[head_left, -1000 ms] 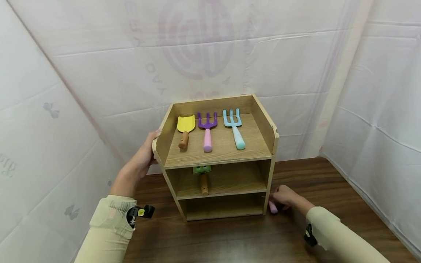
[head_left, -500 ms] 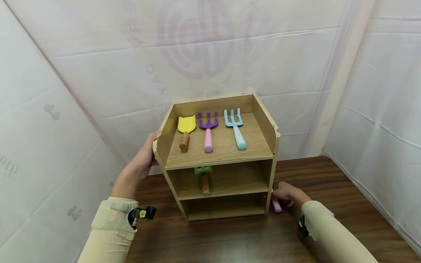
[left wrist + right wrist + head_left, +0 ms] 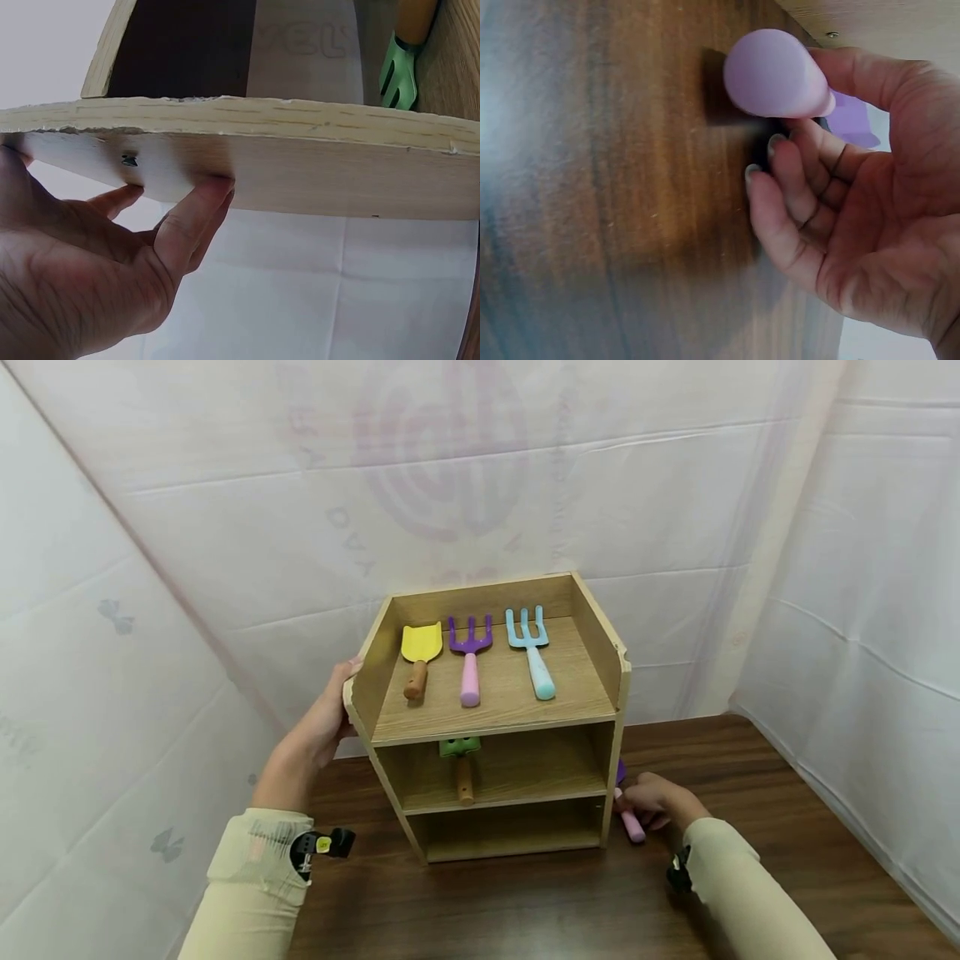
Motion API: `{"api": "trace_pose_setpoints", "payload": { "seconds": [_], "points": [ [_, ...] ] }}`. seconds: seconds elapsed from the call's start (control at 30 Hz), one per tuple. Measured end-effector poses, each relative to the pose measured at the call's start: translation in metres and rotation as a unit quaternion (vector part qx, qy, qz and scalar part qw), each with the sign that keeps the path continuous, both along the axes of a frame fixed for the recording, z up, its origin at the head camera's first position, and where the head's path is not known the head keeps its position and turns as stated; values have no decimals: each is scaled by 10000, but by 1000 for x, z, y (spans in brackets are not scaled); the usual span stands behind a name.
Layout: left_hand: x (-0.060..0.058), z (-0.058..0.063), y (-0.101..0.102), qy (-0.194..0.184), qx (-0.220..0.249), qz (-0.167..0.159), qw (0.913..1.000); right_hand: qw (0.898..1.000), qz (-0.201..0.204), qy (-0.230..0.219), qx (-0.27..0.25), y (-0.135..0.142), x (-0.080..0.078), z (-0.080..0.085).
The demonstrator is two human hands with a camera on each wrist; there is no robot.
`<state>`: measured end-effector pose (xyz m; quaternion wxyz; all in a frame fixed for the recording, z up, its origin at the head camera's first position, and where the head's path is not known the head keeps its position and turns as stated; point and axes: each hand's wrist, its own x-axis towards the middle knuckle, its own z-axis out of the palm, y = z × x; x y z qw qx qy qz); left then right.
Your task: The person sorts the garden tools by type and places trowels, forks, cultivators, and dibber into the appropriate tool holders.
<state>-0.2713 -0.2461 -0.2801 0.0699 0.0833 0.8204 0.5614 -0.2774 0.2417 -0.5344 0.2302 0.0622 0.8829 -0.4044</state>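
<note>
My left hand (image 3: pixel 324 714) rests at the left side panel of a three-level wooden shelf (image 3: pixel 495 724), its fingertips (image 3: pixel 214 187) touching the panel's outer face. Low beside the shelf's right side, my right hand (image 3: pixel 651 797) pinches a toy garden tool by its pink handle (image 3: pixel 769 75). The tool's purple head (image 3: pixel 849 120) points away from me and is partly hidden, so I cannot tell its kind. On the top level lie a yellow shovel (image 3: pixel 422 643), a purple fork with pink handle (image 3: pixel 470 672) and a light blue fork (image 3: pixel 536 660).
A green rake-like tool with a wooden handle (image 3: pixel 465 779) lies on the middle level; its prongs (image 3: pixel 403 79) show in the left wrist view. The shelf stands on a dark wood table (image 3: pixel 510 910). White sheeting (image 3: pixel 675 527) encloses the back and sides.
My right hand has drawn the pink-handled tool slightly away from the shelf's side, and its purple head now shows. My left hand has stayed at the side panel.
</note>
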Motion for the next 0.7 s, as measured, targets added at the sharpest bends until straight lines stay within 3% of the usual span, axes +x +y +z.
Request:
{"api": "trace_pose_setpoints", "payload": {
  "seconds": [0.43,0.7],
  "points": [
    [-6,1,0,-54,23,25,10000,9999,102,41,83,-3,-2,-2],
    [-1,-1,0,-9,97,156,9998,9996,269,23,-5,4,-4,1]
  ]
}}
